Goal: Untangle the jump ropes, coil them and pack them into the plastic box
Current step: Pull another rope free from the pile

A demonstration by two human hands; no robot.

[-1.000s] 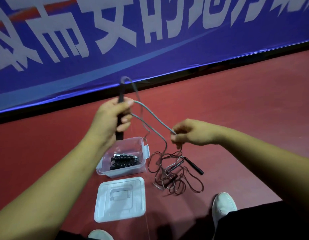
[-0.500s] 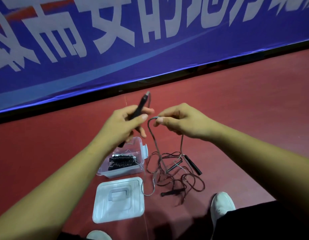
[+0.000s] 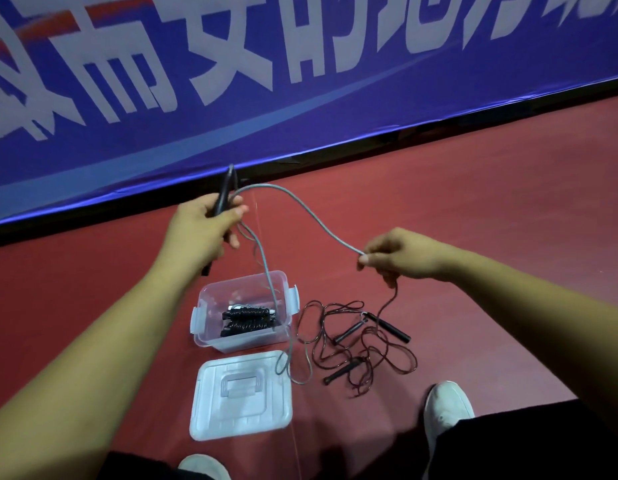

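My left hand [image 3: 200, 233] grips a black jump rope handle [image 3: 223, 195] upright, together with loops of its grey rope [image 3: 302, 211]. That rope arcs over to my right hand [image 3: 395, 256], which pinches it between thumb and finger. A strand also hangs from my left hand down across the clear plastic box [image 3: 210, 336]. Inside the box lies a coiled black rope [image 3: 246, 318]. To the right of the box a dark red rope [image 3: 366, 348] lies tangled on the floor with black handles [image 3: 389, 327].
The box's clear lid [image 3: 241, 393] lies flat on the red floor just in front of the box. A blue banner [image 3: 300, 81] with white lettering runs along the back. My white shoes [image 3: 446, 407] and dark trousers are at the bottom edge.
My hands have moved apart: the left one rose with the handle, the right one slid right and down along the grey rope, stretching a long arc between them.
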